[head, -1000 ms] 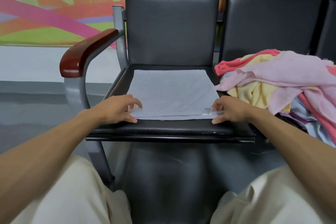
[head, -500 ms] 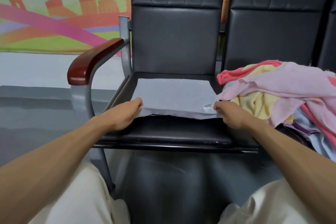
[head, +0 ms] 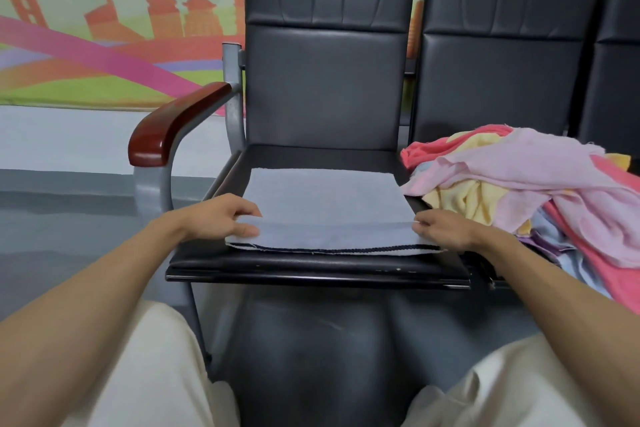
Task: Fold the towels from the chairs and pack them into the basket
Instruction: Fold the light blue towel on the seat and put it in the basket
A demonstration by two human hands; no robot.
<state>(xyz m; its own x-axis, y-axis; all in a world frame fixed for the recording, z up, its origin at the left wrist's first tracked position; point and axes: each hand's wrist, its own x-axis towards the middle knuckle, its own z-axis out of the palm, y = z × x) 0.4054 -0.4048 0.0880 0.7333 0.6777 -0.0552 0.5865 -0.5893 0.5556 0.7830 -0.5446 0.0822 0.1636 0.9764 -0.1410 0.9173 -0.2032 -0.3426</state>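
Was mid-fold on grey towel (head: 325, 199), centre frame. Pinched fold ends with curled fingers (head: 239, 210) of left hand (head: 221, 218) and right hand (head: 446, 229). Likely needed second fold next.

Pale grey towel (head: 325, 204), black chair (head: 325, 87), pink-yellow towel pile (head: 519, 177)

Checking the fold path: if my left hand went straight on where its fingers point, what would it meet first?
The left hand points right across the grey towel it pinches. Sliding over that, it would probably meet the right hand at the towel's opposite edge, though depth is unclear.
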